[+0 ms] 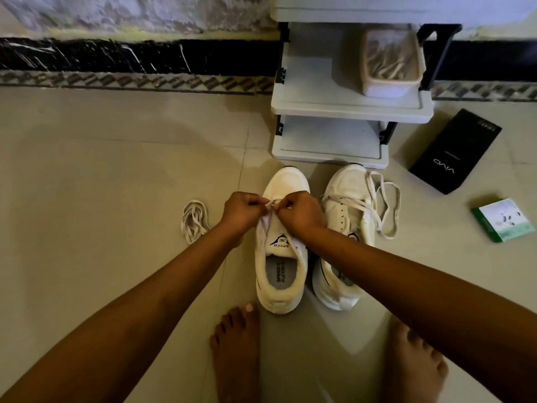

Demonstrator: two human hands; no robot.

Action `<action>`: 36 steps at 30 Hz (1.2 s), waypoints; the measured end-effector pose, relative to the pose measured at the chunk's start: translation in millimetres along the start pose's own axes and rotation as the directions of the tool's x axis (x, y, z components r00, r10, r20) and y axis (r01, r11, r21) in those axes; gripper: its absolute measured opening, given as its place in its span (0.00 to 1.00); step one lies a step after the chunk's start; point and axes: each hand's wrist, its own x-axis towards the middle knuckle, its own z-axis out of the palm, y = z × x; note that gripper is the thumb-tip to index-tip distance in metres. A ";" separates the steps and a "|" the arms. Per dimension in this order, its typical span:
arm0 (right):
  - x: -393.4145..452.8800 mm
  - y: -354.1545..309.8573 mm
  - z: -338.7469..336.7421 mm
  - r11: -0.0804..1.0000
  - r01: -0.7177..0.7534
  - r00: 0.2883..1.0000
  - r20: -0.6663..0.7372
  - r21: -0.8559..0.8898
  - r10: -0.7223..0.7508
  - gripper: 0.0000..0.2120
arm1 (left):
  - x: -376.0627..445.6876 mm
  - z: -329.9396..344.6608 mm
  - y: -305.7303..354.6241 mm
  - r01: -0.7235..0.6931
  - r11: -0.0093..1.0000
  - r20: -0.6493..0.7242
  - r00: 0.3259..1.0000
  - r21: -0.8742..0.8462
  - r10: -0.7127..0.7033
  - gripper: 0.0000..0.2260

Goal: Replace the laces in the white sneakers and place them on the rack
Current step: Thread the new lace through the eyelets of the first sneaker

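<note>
Head view: left hand (242, 212) and right hand (300, 215) both pinch a white lace (271, 202) over the left sneaker (280, 274) on the floor, before the rack (348, 107). Lacing step, looks early. Next: thread eyelets; right sneaker (345, 205) waits alongside.

Both hands, left hand (242, 212) and right hand (300, 215), pinch a white lace (271, 202) over the left white sneaker (280, 257); white plastic rack (348, 110) at twelve o'clock.
</note>
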 end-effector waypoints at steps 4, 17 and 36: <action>-0.7 0.5 3.1 0.991 -0.099 0.995 0.016 0.087 0.098 0.08 | -0.6 0.2 0.5 -0.019 1.000 0.038 0.999 0.003 0.019 0.07; -1.3 -2.5 8.1 0.993 -0.083 0.996 -0.045 -0.080 0.080 0.13 | 3.0 9.2 -4.8 -0.051 0.996 -0.089 0.994 0.078 0.058 0.08; -7.3 -3.5 6.7 0.999 -0.041 0.999 -0.034 -0.022 0.041 0.10 | -2.5 -9.9 4.1 0.037 0.998 0.172 0.985 -0.049 -0.028 0.08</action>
